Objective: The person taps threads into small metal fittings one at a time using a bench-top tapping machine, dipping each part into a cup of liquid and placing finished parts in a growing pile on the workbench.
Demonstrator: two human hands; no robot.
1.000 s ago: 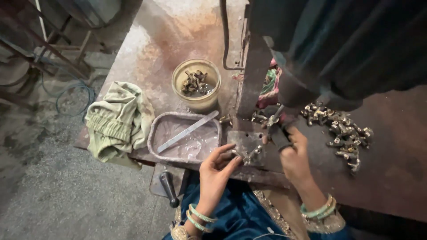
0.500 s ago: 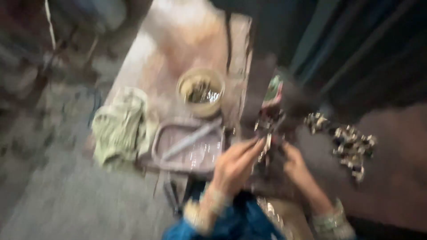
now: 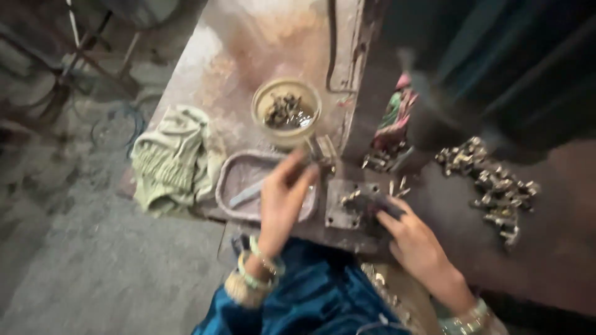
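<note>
A: Since the frame a second ago, the left hand (image 3: 282,198) has left the metal plate (image 3: 345,205) and swung toward ten o'clock, over the oblong metal tray (image 3: 231,186).

B: Is it carrying anything?

A: Its fingers are stretched and loosely apart; blur hides whether it holds a piece. The right hand (image 3: 415,245) rests at the plate's four o'clock edge, fingertips curled onto the small brass fittings (image 3: 366,200) there.

B: How far along?

A: I'd judge midway: a heap of brass parts (image 3: 490,183) lies at three o'clock, more sit in the round bowl (image 3: 287,111) at twelve.
</note>
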